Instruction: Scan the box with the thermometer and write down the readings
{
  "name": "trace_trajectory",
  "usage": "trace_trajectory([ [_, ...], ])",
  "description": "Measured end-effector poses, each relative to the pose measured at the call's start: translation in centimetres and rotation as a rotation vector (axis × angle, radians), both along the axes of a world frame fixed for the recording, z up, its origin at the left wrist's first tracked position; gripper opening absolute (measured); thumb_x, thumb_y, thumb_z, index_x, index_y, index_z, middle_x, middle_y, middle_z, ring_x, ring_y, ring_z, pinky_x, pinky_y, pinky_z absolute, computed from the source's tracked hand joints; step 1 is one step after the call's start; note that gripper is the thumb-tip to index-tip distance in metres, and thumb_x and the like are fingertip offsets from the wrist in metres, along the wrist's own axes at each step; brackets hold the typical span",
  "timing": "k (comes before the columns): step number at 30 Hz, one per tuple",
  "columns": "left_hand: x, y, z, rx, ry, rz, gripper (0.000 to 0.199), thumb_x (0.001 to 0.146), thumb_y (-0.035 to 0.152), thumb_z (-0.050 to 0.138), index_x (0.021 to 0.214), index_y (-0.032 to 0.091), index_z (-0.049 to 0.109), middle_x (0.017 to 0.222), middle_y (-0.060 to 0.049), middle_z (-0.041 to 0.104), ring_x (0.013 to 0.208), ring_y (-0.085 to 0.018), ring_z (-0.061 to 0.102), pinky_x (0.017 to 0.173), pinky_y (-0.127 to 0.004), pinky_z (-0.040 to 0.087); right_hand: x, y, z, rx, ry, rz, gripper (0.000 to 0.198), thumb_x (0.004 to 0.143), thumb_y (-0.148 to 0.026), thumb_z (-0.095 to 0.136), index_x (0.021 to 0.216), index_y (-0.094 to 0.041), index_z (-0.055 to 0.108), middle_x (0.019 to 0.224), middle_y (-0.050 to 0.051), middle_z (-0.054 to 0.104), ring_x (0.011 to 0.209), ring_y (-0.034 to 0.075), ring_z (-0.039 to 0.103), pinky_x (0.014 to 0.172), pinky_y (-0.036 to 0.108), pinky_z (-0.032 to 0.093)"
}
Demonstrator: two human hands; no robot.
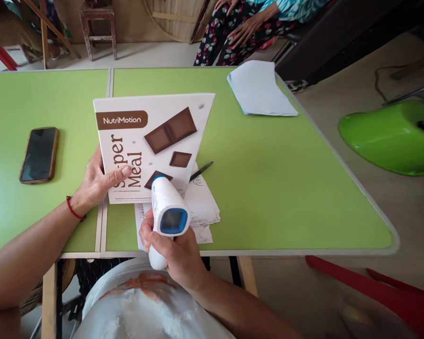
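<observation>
My left hand (pixel 104 176) grips the lower left edge of a white NutriMotion meal box (pixel 176 106), its thumb lying across the printed front. The box is held up above the table, its front with chocolate pictures towards me. In my right hand (pixel 178 254) is a white and blue infrared thermometer (pixel 167 202), fingers wrapped around its handle. Its small screen faces me, and its far end points at the lower part of the box. Whether the two touch, I cannot tell. Loose papers (pixel 205 207) and a dark pen (pixel 201 172) lie behind the thermometer, partly hidden.
A phone in a brown case (pixel 38 155) lies on the left of the green folding table (pixel 286 188). Folded white sheets (pixel 261 89) rest near its far edge. Beyond sits a person (pixel 247 33). A green chair (pixel 388 136) and a red chair (pixel 381 292) stand right.
</observation>
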State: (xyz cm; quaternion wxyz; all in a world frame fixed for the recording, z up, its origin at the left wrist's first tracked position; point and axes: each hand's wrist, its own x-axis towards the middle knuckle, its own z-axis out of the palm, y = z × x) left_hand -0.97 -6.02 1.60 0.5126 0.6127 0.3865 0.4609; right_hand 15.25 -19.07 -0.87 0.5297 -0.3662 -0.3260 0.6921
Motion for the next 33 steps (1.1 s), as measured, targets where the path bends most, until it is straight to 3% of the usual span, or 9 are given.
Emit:
trace_trajectory([
  [18, -0.1, 0.2, 0.1, -0.040, -0.040, -0.066, 0.064, 0.077, 0.054, 0.087, 0.125, 0.020, 0.061, 0.119, -0.012, 0.075, 0.111, -0.037, 0.072, 0.093, -0.047, 0.061, -0.4, 0.3, 0.5, 0.009, -0.054, 0.004, 0.038, 0.081, -0.050, 0.078, 0.075, -0.025, 0.050, 0.061, -0.004, 0.047, 0.056, 0.013, 0.040, 0.052, 0.029, 0.036],
  [26, -0.6, 0.5, 1.2, -0.183, -0.002, -0.139, 0.071, 0.063, 0.040, 0.098, 0.120, 0.018, 0.061, 0.128, -0.015, 0.073, 0.110, -0.037, 0.073, 0.089, -0.045, 0.064, -0.5, 0.2, 0.1, 0.014, -0.012, -0.019, 0.037, 0.081, -0.048, 0.079, 0.080, -0.024, 0.052, 0.066, -0.004, 0.052, 0.057, 0.012, 0.042, 0.055, 0.029, 0.039],
  [33, -1.5, 1.1, 2.1, -0.074, 0.159, -0.246, 0.052, 0.070, 0.040, 0.093, 0.110, 0.018, 0.069, 0.107, -0.012, 0.079, 0.095, -0.034, 0.076, 0.079, -0.043, 0.065, -0.3, 0.1, -0.3, -0.002, -0.060, -0.030, 0.037, 0.080, -0.050, 0.080, 0.086, -0.024, 0.053, 0.066, -0.006, 0.050, 0.057, 0.012, 0.044, 0.058, 0.031, 0.040],
])
